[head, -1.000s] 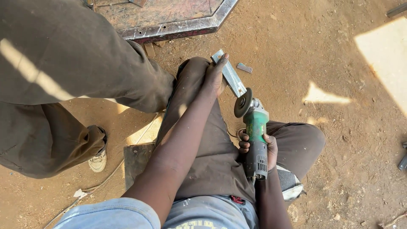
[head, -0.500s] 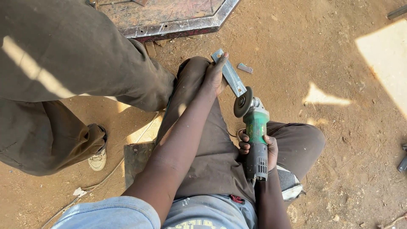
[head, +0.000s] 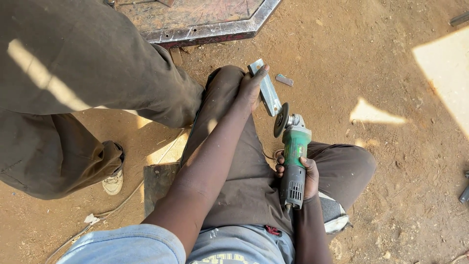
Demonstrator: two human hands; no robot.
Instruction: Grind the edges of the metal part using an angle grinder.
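Note:
My left hand [head: 251, 88] grips a short grey metal bar [head: 266, 90] and presses it against my raised left knee. In my right hand [head: 305, 176] I hold a green angle grinder [head: 294, 156] by its body. The grinder's dark disc [head: 281, 120] stands on edge at the near end of the bar, touching it or just short of it. I sit on the dirt with my right leg folded to the side.
Another person's legs in dark trousers [head: 88, 83] and a white shoe [head: 113, 182] stand close on my left. A rusty metal frame [head: 215, 32] lies ahead. A small metal offcut [head: 284, 79], a dark board [head: 159, 183] and a cable [head: 122, 203] lie on the ground.

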